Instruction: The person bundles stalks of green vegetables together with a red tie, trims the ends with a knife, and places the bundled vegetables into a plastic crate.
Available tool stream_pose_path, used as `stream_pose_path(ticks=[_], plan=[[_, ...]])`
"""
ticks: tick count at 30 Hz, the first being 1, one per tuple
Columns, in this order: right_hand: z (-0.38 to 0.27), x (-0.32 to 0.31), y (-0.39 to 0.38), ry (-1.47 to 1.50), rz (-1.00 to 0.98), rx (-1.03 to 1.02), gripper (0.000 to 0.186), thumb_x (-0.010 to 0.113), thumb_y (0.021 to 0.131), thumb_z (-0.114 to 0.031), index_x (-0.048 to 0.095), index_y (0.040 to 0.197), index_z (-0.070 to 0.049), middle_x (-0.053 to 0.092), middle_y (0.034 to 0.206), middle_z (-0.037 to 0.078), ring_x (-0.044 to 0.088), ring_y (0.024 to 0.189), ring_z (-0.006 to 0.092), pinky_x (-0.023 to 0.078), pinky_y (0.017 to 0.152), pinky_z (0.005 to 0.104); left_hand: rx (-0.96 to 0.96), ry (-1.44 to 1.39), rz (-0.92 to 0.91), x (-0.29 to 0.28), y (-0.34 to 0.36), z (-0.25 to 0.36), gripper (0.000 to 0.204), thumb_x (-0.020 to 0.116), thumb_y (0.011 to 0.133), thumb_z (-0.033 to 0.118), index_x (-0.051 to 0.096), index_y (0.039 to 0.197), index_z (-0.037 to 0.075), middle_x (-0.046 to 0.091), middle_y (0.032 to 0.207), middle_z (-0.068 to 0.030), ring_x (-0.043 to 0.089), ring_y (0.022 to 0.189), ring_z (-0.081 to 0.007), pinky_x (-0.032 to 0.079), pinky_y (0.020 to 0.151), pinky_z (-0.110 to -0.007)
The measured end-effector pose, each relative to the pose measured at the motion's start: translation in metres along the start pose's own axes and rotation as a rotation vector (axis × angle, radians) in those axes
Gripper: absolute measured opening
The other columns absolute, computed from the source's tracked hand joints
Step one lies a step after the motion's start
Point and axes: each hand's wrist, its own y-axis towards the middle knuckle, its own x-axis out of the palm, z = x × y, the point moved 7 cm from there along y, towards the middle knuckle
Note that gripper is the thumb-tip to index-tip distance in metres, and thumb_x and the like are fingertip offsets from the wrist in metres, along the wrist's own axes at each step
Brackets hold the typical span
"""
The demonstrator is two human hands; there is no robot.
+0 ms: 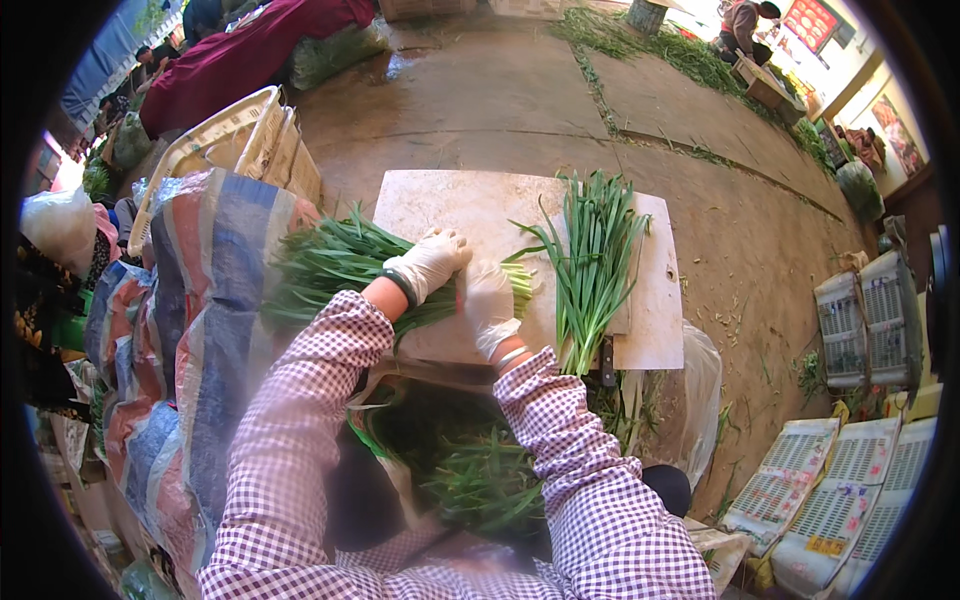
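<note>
A bundle of garlic chives [345, 262] lies across the left part of a pale board, leaves to the left and pale stem ends to the right. My left hand [433, 262], in a whitish glove with a dark band at the wrist, is closed on its stems. Beside it my right hand [488, 305], gloved too and slightly blurred, is closed round the bundle near the stem ends; its fingertips are partly hidden. A second bunch of garlic chives [598, 260] rests on the right of the board [655, 300], stems toward me. Next to those stems shows a knife's dark handle [607, 362].
Below the board, an open bag holds more greens [485, 475]. Striped woven sheeting [235, 270] and a cream plastic crate [215, 135] stand at left. Flattened crates [835, 490] lean at lower right. Scraps litter the concrete floor [480, 95]; another person [745, 28] sits far right.
</note>
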Motion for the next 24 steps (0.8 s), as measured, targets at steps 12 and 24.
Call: stream_pose_path(ticks=[12,24], plan=[[0.037,-0.013,-0.001,0.161,-0.385,-0.028,0.095,0.085,0.072,-0.041,0.043,0.147,-0.001,0.057,0.136,0.022,0.056,0.126,0.0353,0.044,0.107,0.0438,-0.314,-0.199,-0.019,0.000,-0.047,0.011,0.098,0.084,0.073,0.039,0.039,0.150,-0.002,0.045,0.151,-0.0248,0.037,0.146,-0.0384,0.023,0.123,-0.051],[0.078,-0.047,-0.003,0.257,-0.357,0.113,0.067,0.067,0.093,-0.037,0.046,0.149,-0.005,0.050,0.150,0.017,0.044,0.140,0.0327,0.031,0.119,0.0439,-0.357,0.099,-0.030,0.002,-0.044,0.020,0.079,0.087,0.061,0.027,0.053,0.129,0.006,0.061,0.123,-0.0193,0.060,0.115,-0.0363,0.046,0.102,-0.045]])
